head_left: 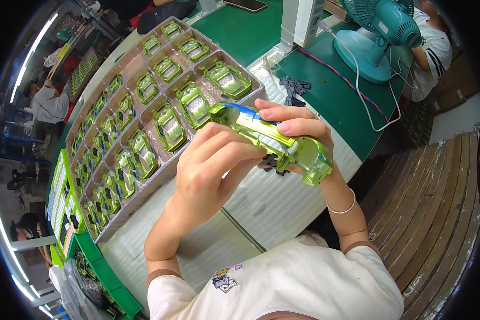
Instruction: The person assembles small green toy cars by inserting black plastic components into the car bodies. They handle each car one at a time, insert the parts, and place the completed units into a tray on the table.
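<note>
Left hand (205,168) is pinching, right hand (306,125) gripping the green shell (266,128) above the bench (325,98)! A divided tray (129,65) is crowding the left; dark parts (294,88) and a fan (360,56) are sitting beyond.

1. Factory assembly workshop, by the look of it.
2. Compartmented tray (132,65) at 10 o'clock: rows of near-identical green plastic parts (193,103).
3. Green-topped table (237,24) at 12; desk fan (362,56) with trailing cable, 2 o'clock.
4. Co-workers: one seated (50,104) between 9 and 10, another (429,58) at 2.
5. Strip lights (34,56), 8 and 10 o'clock.
6. Cardboard boxes (453,95), 2–3 o'clock.
</note>
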Demonstrator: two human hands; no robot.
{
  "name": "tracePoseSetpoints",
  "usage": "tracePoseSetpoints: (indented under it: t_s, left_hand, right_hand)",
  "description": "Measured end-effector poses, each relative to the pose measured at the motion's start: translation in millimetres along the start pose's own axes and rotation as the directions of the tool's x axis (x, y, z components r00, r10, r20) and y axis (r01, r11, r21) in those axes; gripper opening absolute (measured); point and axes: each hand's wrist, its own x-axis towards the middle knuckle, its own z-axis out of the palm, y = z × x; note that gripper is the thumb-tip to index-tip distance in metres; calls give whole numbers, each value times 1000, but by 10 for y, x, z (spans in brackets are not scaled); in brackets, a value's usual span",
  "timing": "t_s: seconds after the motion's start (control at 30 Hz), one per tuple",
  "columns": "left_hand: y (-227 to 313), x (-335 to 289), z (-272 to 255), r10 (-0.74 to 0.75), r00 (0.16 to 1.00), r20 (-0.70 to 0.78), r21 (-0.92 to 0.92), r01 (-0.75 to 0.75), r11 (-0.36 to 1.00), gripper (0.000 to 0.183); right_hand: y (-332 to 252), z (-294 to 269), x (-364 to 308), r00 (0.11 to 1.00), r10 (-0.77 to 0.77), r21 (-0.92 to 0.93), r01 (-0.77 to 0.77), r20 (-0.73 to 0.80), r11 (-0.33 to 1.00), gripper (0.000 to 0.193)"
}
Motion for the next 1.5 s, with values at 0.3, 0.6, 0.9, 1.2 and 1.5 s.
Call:
tracePoseSetpoints:
  t_s: [0.3,0.6,0.9,1.2,1.5]
  left_hand:
    - [-2,-16,10,70,996,55,57,-74,996,22]
    - [-21,5,-46,68,974,217,48,-81,996,25]
    - [-89,24,-63,30,991,129,-13,-29,1000,19]
    - [-125,13,-5,189,969,157,39,-197,980,18]
    - [-190,4,19,338,930,148,-24,-338,941,25]
  right_hand:
    - [-51,45,80,998,37,53,-39,44,998,41]
    - [18,54,-76,989,141,138,-134,-45,981,50]
    - [15,55,-102,988,144,156,-133,-61,979,51]
    - [11,79,-101,991,121,172,-111,-51,979,50]
    - [-2,83,-112,994,108,247,-102,-8,963,50]
